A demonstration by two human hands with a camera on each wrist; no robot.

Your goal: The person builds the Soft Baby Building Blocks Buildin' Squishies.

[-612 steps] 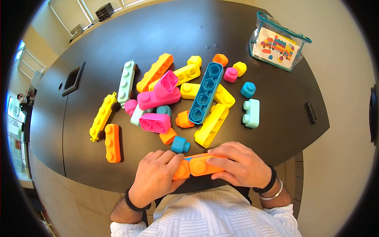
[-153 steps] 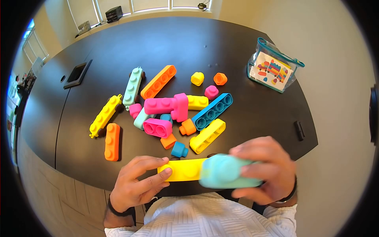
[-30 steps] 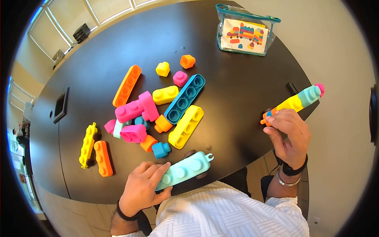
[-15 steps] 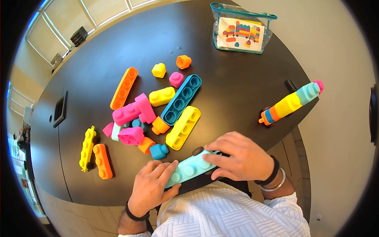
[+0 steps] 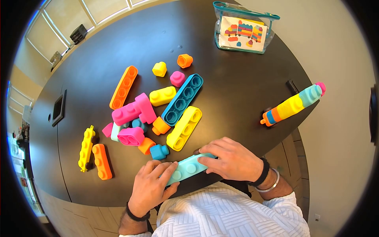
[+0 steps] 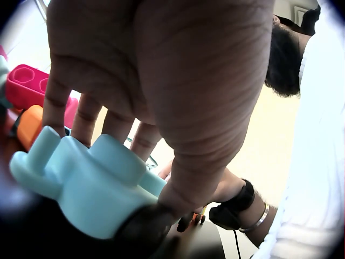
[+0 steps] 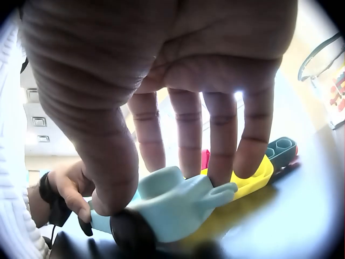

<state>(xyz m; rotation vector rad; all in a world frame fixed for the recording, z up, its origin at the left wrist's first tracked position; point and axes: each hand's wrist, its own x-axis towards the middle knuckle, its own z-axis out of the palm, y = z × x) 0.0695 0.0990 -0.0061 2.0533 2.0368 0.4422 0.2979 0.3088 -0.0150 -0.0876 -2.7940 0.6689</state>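
Observation:
At the table's near edge lies a light-blue toy wagon base (image 5: pixel 191 168) with round studs, dark wheels and a hook at its end. My left hand (image 5: pixel 152 185) grips its left end, thumb on the near side and fingers over the far side. The right hand (image 5: pixel 233 161) holds the other end the same way. In the left wrist view a dark wheel (image 6: pixel 145 229) sits beside the thumb. The right wrist view shows the hooked end (image 7: pixel 222 195) near the fingertips. Further right stands a built-up wagon (image 5: pixel 290 106) in orange, blue, yellow, light blue and pink, touched by neither hand.
Ahead of the hands lie loose bricks, among them a blue brick (image 5: pixel 159 152), a long yellow brick (image 5: pixel 184 128) and a long dark-blue brick (image 5: pixel 182 99). At left are a yellow wheeled base (image 5: pixel 86 149) and an orange brick (image 5: pixel 102 162). A clear bag (image 5: pixel 268 43) stands behind.
A second ago the right hand was at the built-up wagon; it has let go and come left onto the light-blue base. Earlier, both hands worked on other bricks at the near edge.

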